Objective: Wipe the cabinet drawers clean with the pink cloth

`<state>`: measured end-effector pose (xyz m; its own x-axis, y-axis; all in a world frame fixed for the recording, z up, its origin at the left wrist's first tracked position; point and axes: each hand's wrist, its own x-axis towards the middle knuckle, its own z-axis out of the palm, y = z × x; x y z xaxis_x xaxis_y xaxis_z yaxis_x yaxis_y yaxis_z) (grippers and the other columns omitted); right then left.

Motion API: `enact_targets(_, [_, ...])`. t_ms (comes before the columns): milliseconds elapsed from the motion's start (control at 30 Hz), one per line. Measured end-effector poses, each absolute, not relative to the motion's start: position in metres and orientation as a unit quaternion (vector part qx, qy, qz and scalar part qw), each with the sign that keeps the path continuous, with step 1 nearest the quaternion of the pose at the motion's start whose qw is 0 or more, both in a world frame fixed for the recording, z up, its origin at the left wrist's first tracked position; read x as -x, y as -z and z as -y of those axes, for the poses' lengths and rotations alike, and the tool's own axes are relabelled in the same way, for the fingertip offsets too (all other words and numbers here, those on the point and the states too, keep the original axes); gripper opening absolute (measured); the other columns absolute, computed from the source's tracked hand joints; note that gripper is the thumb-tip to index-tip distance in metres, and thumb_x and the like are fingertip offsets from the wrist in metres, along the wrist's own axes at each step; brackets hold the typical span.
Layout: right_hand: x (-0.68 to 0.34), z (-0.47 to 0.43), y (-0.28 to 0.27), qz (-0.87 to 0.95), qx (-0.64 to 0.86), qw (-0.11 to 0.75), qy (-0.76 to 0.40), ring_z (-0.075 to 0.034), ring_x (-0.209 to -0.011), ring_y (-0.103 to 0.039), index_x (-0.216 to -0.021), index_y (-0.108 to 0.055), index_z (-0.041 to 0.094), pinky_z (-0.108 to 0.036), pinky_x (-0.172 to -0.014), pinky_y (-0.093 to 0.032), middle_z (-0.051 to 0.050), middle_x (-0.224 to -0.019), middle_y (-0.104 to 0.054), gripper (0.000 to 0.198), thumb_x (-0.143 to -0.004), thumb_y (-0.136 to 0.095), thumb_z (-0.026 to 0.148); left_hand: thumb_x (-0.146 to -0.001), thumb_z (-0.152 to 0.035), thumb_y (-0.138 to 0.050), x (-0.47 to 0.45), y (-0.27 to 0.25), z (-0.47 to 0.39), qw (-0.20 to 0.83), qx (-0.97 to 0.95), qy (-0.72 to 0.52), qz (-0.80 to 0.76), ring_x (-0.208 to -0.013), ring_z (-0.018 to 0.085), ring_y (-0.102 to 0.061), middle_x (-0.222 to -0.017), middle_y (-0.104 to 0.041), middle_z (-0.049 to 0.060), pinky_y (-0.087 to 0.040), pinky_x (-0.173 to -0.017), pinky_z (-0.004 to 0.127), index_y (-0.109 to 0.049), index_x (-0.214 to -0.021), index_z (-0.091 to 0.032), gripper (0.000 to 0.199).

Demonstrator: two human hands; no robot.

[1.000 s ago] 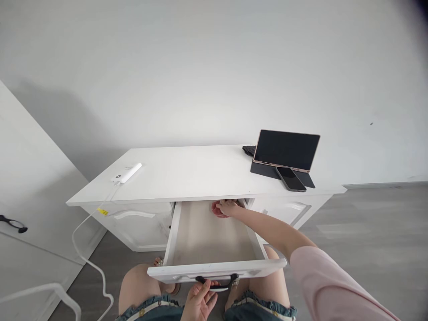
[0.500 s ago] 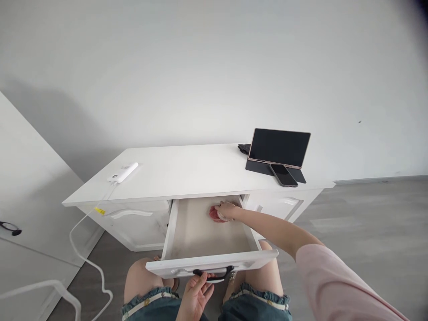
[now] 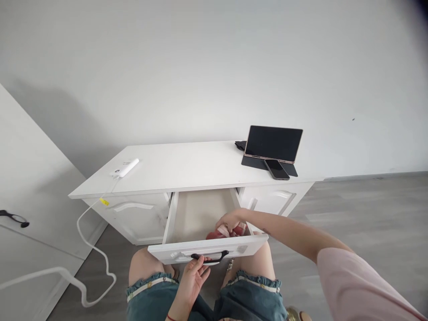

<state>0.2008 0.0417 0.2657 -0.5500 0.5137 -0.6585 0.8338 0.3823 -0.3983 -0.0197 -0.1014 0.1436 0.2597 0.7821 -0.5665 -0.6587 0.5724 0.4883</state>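
Observation:
An open white drawer (image 3: 192, 216) sticks out of the cabinet above my knees. Around its black handle (image 3: 219, 257) the fingers of my left hand (image 3: 191, 280) are curled from below. Inside the drawer, near its front right corner, my right hand (image 3: 230, 220) grips a crumpled red and whitish cloth (image 3: 216, 234). The cloth presses against the drawer floor close to the front panel. My right fingertips are partly hidden in its folds.
On the white cabinet top (image 3: 180, 165) stand a propped tablet (image 3: 273, 143), a phone (image 3: 277, 169) and a dark object (image 3: 240, 145) behind. A white charger-like device (image 3: 129, 168) trails a white cable (image 3: 106, 263) at left. A wardrobe door (image 3: 30, 178) borders the left.
My right hand has drawn the cloth from the back right of the drawer toward its front. The left hand stays at the handle. The view has shifted slightly.

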Motion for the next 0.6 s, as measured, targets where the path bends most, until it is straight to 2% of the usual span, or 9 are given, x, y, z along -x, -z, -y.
enact_targets(33, [-0.208, -0.039, -0.283, -0.804, -0.412, 0.205, 0.378, -0.019, -0.09, -0.065, -0.129, -0.057, 0.025, -0.025, -0.072, -0.049, 0.0, -0.107, -0.069, 0.071, -0.06, -0.062, 0.005, -0.062, -0.022, -0.087, 0.02, -0.144, 0.102, 0.79, -0.081, -0.457, -0.4, -0.077, 0.015, -0.067, -0.082, -0.074, 0.006, -0.049, -0.089, 0.033, -0.068, -0.067, -0.015, 0.021])
enact_targets(133, [-0.237, -0.02, -0.342, -0.814, -0.417, 0.017, 0.403, -0.022, -0.108, -0.06, -0.13, -0.056, 0.019, -0.025, -0.089, -0.045, -0.004, -0.12, -0.065, 0.069, -0.062, -0.061, 0.006, -0.063, -0.023, -0.086, 0.02, -0.146, 0.102, 0.788, -0.089, -0.456, -0.404, -0.08, 0.015, -0.067, -0.085, -0.075, 0.006, -0.048, -0.091, 0.035, -0.067, -0.066, -0.015, 0.021])
enact_targets(167, [-0.248, -0.008, -0.36, -0.82, -0.409, -0.023, 0.399, -0.022, -0.111, -0.058, -0.13, -0.056, 0.02, -0.026, -0.091, -0.044, -0.004, -0.124, -0.063, 0.067, -0.065, -0.059, 0.006, -0.062, -0.023, -0.087, 0.02, -0.147, 0.102, 0.787, -0.089, -0.455, -0.406, -0.082, 0.016, -0.068, -0.085, -0.074, 0.006, -0.047, -0.093, 0.036, -0.067, -0.066, -0.015, 0.021])
enact_targets(267, [-0.276, 0.038, -0.386, -0.838, -0.434, -0.092, 0.316, -0.023, -0.118, -0.054, -0.133, -0.055, 0.026, -0.032, -0.099, -0.042, -0.005, -0.132, -0.058, 0.068, -0.069, -0.05, 0.001, -0.06, -0.022, -0.087, 0.019, -0.15, 0.102, 0.787, -0.09, -0.456, -0.407, -0.086, 0.019, -0.069, -0.083, -0.074, 0.006, -0.043, -0.1, 0.041, -0.067, -0.066, -0.016, 0.022])
enact_targets(367, [-0.288, 0.084, -0.365, -0.836, -0.492, -0.047, 0.238, -0.02, -0.114, -0.058, -0.131, -0.057, 0.038, -0.036, -0.097, -0.045, -0.004, -0.131, -0.057, 0.074, -0.074, -0.038, -0.006, -0.059, -0.022, -0.088, 0.017, -0.15, 0.102, 0.785, -0.081, -0.461, -0.406, -0.088, 0.02, -0.069, -0.081, -0.074, 0.006, -0.04, -0.104, 0.044, -0.067, -0.065, -0.015, 0.023])
enact_targets(433, [-0.285, 0.105, -0.333, -0.834, -0.518, -0.02, 0.19, -0.024, -0.122, -0.053, -0.129, -0.059, 0.042, -0.041, -0.099, -0.046, -0.005, -0.138, -0.053, 0.077, -0.074, -0.038, -0.008, -0.059, -0.022, -0.088, 0.017, -0.148, 0.103, 0.784, -0.073, -0.464, -0.405, -0.087, 0.02, -0.069, -0.081, -0.075, 0.006, -0.04, -0.105, 0.045, -0.066, -0.064, -0.015, 0.024])
enact_targets(600, [-0.253, 0.12, -0.268, -0.843, -0.519, -0.109, 0.088, -0.027, -0.134, -0.041, -0.128, -0.059, 0.044, -0.05, -0.108, -0.039, -0.005, -0.141, -0.05, 0.077, -0.072, -0.041, -0.006, -0.058, -0.02, -0.088, 0.019, -0.137, 0.104, 0.786, -0.046, -0.481, -0.386, -0.083, 0.02, -0.069, -0.078, -0.074, 0.006, -0.041, -0.104, 0.049, -0.061, -0.059, -0.016, 0.027])
